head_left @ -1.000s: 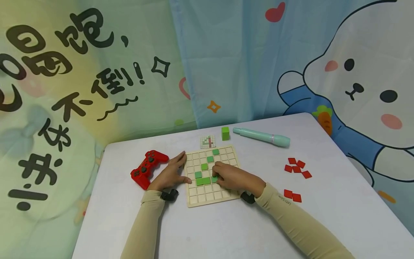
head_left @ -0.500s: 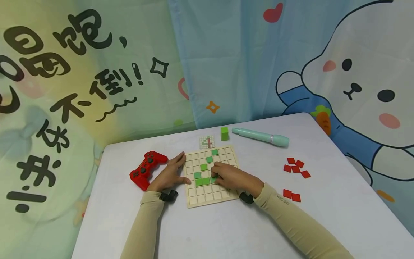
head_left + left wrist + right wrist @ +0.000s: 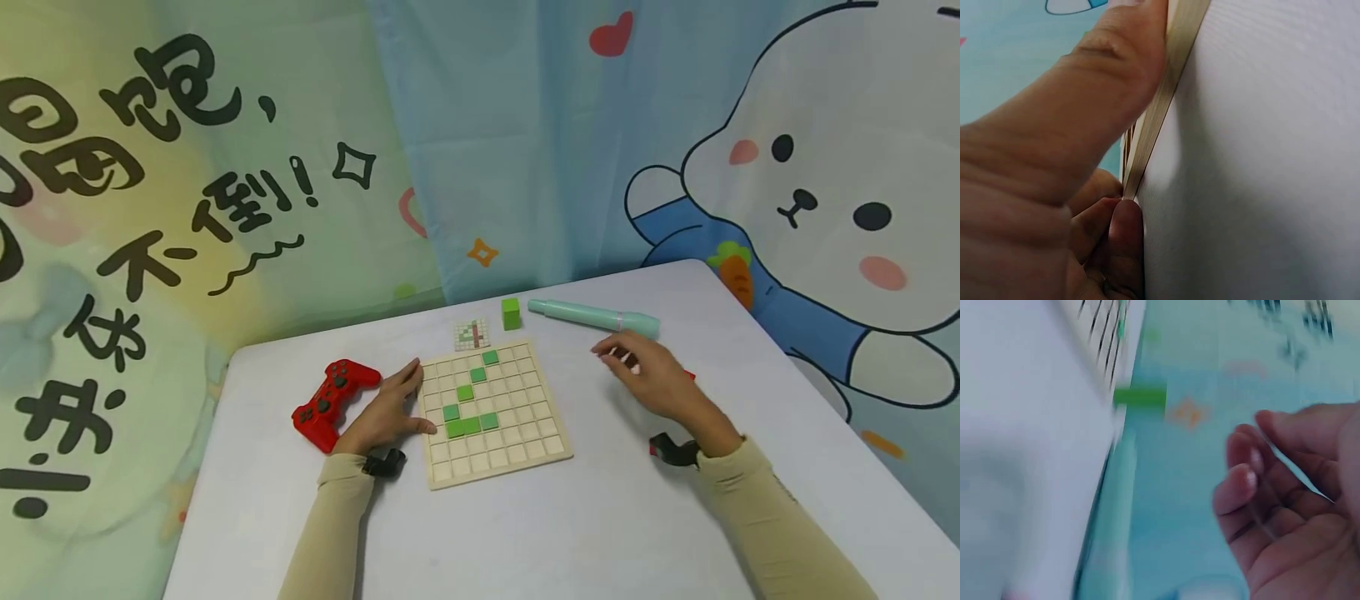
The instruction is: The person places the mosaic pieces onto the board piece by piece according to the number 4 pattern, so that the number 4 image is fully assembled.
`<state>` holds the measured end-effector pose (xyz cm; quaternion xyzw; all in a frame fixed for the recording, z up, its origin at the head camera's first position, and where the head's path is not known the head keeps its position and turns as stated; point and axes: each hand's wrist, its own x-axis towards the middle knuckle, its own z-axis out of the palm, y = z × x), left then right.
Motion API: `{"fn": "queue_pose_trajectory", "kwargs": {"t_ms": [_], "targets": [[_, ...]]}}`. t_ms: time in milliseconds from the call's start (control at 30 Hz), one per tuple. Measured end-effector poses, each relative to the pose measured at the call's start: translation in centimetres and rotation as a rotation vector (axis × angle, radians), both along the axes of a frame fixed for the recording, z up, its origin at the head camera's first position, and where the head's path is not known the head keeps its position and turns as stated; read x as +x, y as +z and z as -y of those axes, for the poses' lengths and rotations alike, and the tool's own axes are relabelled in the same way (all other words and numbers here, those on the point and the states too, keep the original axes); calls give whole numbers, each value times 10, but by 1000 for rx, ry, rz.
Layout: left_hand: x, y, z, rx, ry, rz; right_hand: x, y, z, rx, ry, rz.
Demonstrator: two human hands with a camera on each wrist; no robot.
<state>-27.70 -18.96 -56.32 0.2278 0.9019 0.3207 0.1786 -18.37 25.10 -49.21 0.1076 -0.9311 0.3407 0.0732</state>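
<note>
The left hand [image 3: 386, 412] is resting flat on the white surface [image 3: 525, 533] against the left edge of the wooden grid board [image 3: 491, 412], its fingers straight and its thumb lying along the board's rim. The left wrist view is showing that thumb [image 3: 1085, 119] pressing on the board's thin edge [image 3: 1160, 106], with other fingertips tucked against it lower down.

The right hand [image 3: 652, 379] is hovering to the right of the board, well apart from it, holding nothing; its fingers are loosely curled and relaxed, as the right wrist view, though blurred, is also showing [image 3: 1291, 506]. It is hanging just in front of the mint-green pen [image 3: 592, 317] that is lying near the surface's far edge, and it is covering most of some red tiles [image 3: 688, 376] behind it.

On the board, six green tiles [image 3: 469, 425] are sitting in their squares: three in a diagonal running up to the right, one below them, and a row at the bottom.

A red game controller [image 3: 330, 402] is lying just left of the left hand. Beyond the board, a small pattern card [image 3: 472, 334] and a green cube [image 3: 511, 313] are sitting side by side, the cube close to the pen's tip. A cartoon rabbit curtain [image 3: 787, 167] is hanging behind the surface.
</note>
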Motion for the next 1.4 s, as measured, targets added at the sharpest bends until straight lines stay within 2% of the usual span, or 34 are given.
{"fn": "queue_pose_trajectory", "kwargs": {"t_ms": [100,167,233,300,400,533,633,800,1167,1267,1400], "targets": [[0,-1,1,1,4,4,17,-6,-47,-54,-181,3],[1,-2,2,2,1,8,29,-12,-72,-83,-285,57],[1,-3,2,4,3,19,38,-21,-92,-86,-350,115],[2,-2,2,8,3,25,46,-32,-108,-70,-367,168],[2,0,1,12,4,25,56,-48,-125,-34,-336,222],[3,0,4,2,4,12,63,-62,-133,2,-233,250],[2,0,4,-1,-2,6,66,-66,-136,21,-178,253],[2,1,2,-1,5,11,66,-68,-136,42,-154,253],[-4,6,-3,10,-4,-10,57,-59,-138,114,-194,254],[-2,4,-3,5,-2,-9,56,-46,-128,118,-180,244],[0,3,0,-3,8,1,46,-18,-98,110,-111,207]]}}
